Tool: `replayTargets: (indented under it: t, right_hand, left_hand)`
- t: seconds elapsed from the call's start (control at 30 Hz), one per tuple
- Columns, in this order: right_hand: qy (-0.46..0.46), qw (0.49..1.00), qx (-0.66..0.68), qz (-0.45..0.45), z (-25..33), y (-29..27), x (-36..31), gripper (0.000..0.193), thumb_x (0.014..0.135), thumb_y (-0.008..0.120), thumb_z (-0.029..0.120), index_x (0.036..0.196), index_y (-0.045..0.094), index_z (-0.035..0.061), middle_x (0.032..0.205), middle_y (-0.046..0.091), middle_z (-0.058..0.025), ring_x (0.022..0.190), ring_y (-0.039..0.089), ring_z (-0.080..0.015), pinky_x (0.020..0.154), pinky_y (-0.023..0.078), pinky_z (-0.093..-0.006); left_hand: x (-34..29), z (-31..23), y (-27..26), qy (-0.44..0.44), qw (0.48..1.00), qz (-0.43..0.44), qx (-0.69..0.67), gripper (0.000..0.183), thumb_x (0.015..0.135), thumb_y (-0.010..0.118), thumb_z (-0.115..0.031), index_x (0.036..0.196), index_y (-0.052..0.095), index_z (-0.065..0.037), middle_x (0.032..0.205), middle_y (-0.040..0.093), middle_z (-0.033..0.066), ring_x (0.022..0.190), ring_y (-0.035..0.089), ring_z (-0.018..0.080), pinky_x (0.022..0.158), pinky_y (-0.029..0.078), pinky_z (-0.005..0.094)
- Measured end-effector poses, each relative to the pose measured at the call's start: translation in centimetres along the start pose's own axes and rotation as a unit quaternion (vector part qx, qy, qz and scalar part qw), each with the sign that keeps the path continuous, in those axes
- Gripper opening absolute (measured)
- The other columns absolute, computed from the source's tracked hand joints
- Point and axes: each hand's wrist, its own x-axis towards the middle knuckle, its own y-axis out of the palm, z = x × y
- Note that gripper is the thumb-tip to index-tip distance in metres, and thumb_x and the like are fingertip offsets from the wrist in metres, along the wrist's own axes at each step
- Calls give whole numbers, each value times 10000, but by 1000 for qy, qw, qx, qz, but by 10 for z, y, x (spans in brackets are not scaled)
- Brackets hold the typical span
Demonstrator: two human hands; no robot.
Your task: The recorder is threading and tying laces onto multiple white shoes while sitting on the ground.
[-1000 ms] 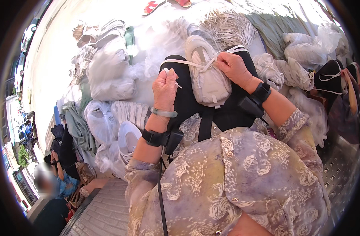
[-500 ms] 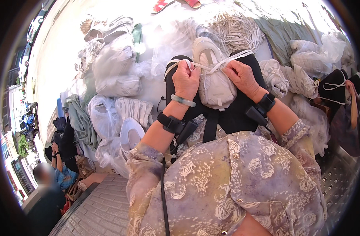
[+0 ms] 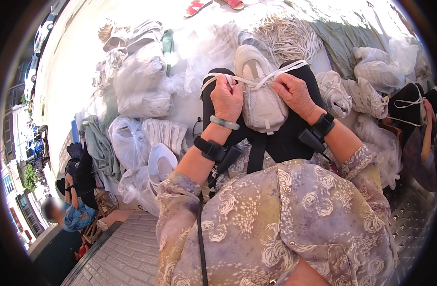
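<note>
A white sneaker [image 3: 262, 107] rests between my knees on my dark-clad lap, its toe toward me. A flat white shoelace [image 3: 257, 83] crosses over its front opening, the loose ends draped over both knees. My left hand [image 3: 227, 98] pinches the lace at the shoe's left side, fingers closed. My right hand [image 3: 293, 93] is closed on the lace at the right side, knuckles up. Both hands sit at about the same height, close to the shoe. The lace's exact path under the fingers is hidden.
Beyond my knees lies a heap of white laces [image 3: 294, 40]. Bagged shoes [image 3: 142, 78] are piled at the left, more white shoes [image 3: 364, 97] at the right. A person in blue [image 3: 77, 214] sits at far left; another person's arm [image 3: 427, 131] shows at far right.
My hands and the sneaker stay almost in place, with the lace held much as before. At far left, the dark-clothed person in front has moved mostly out of view.
</note>
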Motion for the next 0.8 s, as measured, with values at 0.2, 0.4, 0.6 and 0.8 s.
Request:
replayTargets:
  t: [0.2,0.4,0.6,0.8]
  right_hand:
    - [-5,1000,-2,1,-1,0,-1,183,815,598,196,768,560,23,691,560,-118,630,558,-259,585,439,-319]
    - [9,1000,4,2,2,0,-2,187,808,606,195,760,560,20,690,562,-118,631,557,-261,586,440,-321]
    - [11,1000,17,-7,2,3,-1,187,796,643,181,761,566,14,644,536,-98,549,502,-183,530,415,-285]
    - [-26,995,75,-61,16,-5,0,147,802,635,129,770,558,7,622,525,-78,520,468,-142,502,398,-264]
  left_hand:
    - [-2,-3,0,6,1000,-8,-24,150,771,600,-10,783,455,-47,579,528,14,456,501,72,427,406,219]
    - [-6,-15,1,41,999,-14,14,163,757,617,-20,768,456,-41,569,511,15,479,476,72,462,392,222]
    - [9,-12,-10,-39,998,51,24,247,715,665,-132,767,449,-24,564,525,89,505,534,254,511,431,356]
    - [-7,-43,-33,39,985,56,155,480,652,769,-357,831,448,-48,554,506,29,473,508,151,464,408,276]
